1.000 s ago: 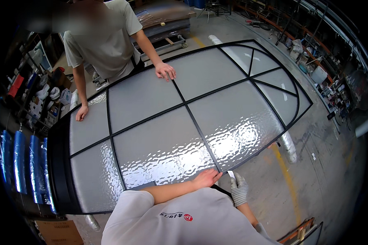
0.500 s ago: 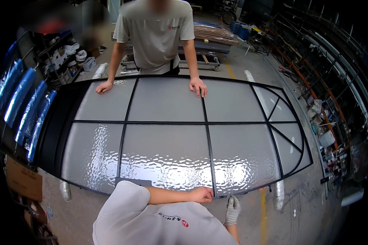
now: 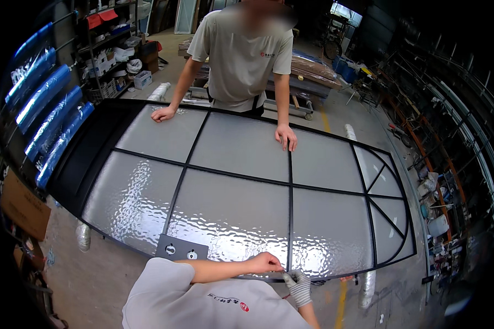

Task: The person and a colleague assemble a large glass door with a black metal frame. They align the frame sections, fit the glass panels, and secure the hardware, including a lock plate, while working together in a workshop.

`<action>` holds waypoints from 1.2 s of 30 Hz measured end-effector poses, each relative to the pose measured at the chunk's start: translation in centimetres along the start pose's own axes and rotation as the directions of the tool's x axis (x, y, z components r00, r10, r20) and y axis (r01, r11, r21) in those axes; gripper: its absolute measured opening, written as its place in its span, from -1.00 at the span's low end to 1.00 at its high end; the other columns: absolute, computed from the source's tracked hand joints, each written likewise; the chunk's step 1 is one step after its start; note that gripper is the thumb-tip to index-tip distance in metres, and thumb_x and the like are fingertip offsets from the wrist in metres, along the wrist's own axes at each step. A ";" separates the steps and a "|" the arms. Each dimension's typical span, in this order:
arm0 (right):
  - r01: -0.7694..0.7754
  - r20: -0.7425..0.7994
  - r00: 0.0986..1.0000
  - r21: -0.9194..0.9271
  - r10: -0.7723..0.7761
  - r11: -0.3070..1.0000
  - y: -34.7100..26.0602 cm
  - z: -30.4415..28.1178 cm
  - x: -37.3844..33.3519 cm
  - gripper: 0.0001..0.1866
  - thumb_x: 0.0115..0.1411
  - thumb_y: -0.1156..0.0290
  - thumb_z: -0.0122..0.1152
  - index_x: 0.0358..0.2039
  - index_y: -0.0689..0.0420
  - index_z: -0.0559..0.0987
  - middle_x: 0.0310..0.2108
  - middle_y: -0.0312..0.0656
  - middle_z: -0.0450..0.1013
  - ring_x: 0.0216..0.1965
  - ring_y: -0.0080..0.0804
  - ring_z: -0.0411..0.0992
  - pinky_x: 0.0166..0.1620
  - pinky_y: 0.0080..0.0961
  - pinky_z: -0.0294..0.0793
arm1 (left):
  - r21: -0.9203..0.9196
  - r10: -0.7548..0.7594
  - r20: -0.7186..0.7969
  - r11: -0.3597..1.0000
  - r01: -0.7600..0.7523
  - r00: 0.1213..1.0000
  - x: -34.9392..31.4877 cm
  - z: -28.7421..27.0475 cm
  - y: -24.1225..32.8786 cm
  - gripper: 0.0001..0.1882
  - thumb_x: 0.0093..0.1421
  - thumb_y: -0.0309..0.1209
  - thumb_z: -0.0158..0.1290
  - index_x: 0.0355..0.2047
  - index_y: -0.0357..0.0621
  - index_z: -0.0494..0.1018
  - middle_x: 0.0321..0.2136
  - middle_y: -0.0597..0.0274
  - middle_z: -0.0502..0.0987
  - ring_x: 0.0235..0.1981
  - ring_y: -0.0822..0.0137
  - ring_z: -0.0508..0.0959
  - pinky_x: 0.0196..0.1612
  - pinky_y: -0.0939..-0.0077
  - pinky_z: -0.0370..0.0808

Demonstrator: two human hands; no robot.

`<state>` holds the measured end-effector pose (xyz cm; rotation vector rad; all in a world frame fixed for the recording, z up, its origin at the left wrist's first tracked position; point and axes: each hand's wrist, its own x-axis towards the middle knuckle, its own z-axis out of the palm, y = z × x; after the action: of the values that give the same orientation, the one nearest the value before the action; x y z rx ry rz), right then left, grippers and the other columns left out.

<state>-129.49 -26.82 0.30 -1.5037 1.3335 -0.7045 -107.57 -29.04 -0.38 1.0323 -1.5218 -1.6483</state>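
Glazed door (image 3: 236, 197), white box (image 3: 142, 80) beyond, contents unclear

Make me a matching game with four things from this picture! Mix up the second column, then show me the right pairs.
Column one:
1. near person's left hand
2. near person's right hand
3. big panel
4. shiny rolls

Column two:
A. in a striped glove
B. blue
C. bare
D. grey and black, lying flat

Right pairs:
1 goes with C
2 goes with A
3 goes with D
4 goes with B
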 end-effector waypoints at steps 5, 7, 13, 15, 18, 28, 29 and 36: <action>0.035 -0.140 0.990 0.004 -0.034 0.999 -1.3 0.3 -0.3 -0.80 0.06 0.37 0.34 -0.51 0.20 0.53 -0.67 -0.38 0.37 -0.60 -0.70 0.26 -0.51 -0.64 0.32 | 0.087 0.005 -0.114 0.996 0.004 0.994 -0.7 -1.1 -0.7 -0.74 0.19 -0.23 0.12 -0.49 -0.17 0.55 -0.59 0.35 0.55 -0.52 0.55 0.46 -0.40 0.57 0.42; -0.043 -0.140 0.989 0.041 0.049 0.998 -1.9 0.2 -0.8 -0.79 0.06 0.35 0.35 -0.52 0.20 0.53 -0.67 -0.39 0.36 -0.60 -0.71 0.24 -0.52 -0.64 0.30 | 0.217 -0.020 -0.097 0.975 0.041 0.995 -1.4 -1.8 -0.8 -0.63 0.20 -0.13 0.08 -0.57 -0.18 0.50 -0.68 0.29 0.47 -0.61 0.47 0.39 -0.47 0.50 0.37; -0.118 -0.212 0.971 -0.002 0.115 0.993 -3.6 1.4 -2.9 -0.76 0.07 0.35 0.34 -0.59 0.18 0.49 -0.68 -0.43 0.32 -0.59 -0.73 0.19 -0.54 -0.64 0.26 | 0.471 -0.001 0.076 0.882 -0.035 0.997 -2.0 -3.5 0.9 -0.44 0.17 0.03 0.06 -0.74 -0.17 0.39 -0.80 0.14 0.37 -0.73 0.16 0.30 -0.57 0.30 0.31; -0.117 -0.211 0.971 -0.001 0.115 0.993 -2.7 1.6 -3.6 -0.74 0.10 0.34 0.33 -0.58 0.15 0.45 -0.65 -0.46 0.30 -0.58 -0.71 0.16 -0.51 -0.66 0.20 | 0.492 0.066 0.115 0.863 -0.115 0.991 -1.6 -3.2 -0.1 -0.63 0.11 -0.09 0.13 -0.57 -0.17 0.51 -0.61 0.07 0.50 -0.55 0.05 0.49 -0.45 0.25 0.43; -0.161 -0.290 0.943 0.038 0.166 0.986 -3.3 2.4 -5.9 -0.79 0.14 0.38 0.29 -0.55 0.14 0.47 -0.63 -0.46 0.31 -0.58 -0.72 0.16 -0.52 -0.68 0.19 | 0.488 0.089 0.219 0.853 -0.188 0.972 -1.7 -1.7 -1.3 -0.68 0.09 -0.18 0.15 -0.26 -0.14 0.53 -0.32 0.12 0.55 -0.24 0.07 0.51 -0.17 0.25 0.47; -0.207 -0.504 0.810 0.233 0.300 0.950 -3.2 3.7 -10.2 -0.85 0.16 0.40 0.24 -0.49 0.14 0.50 -0.62 -0.44 0.34 -0.59 -0.73 0.20 -0.53 -0.70 0.23 | 0.638 0.205 0.507 0.564 -0.525 0.837 -1.1 1.8 -2.1 -0.47 0.12 -0.34 0.04 0.13 -0.09 0.30 0.02 0.28 0.34 -0.02 0.24 0.35 0.00 0.26 0.38; -0.195 -0.514 0.813 0.203 0.274 0.960 -3.1 3.4 -10.0 -0.85 0.16 0.39 0.24 -0.49 0.14 0.50 -0.62 -0.43 0.34 -0.60 -0.73 0.21 -0.53 -0.70 0.23 | 0.645 0.223 0.515 0.535 -0.546 0.827 -0.7 2.0 -2.4 -0.47 0.11 -0.35 0.03 0.13 -0.10 0.30 -0.02 0.28 0.35 -0.04 0.24 0.36 -0.01 0.27 0.38; -0.177 -0.462 0.837 0.281 0.294 0.943 -2.2 1.3 -8.1 -0.84 0.19 0.37 0.21 -0.44 0.18 0.52 -0.62 -0.34 0.42 -0.61 -0.68 0.31 -0.55 -0.69 0.28 | 0.712 0.268 0.470 0.449 -0.541 0.841 1.0 3.7 -2.1 -0.47 0.10 -0.39 -0.01 0.13 -0.14 0.30 -0.23 0.24 0.36 -0.16 0.26 0.39 -0.08 0.34 0.37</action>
<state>-129.38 -18.87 3.30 -0.9748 1.7232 -1.0918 -111.19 -28.00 -2.54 0.7212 -2.6437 -0.6721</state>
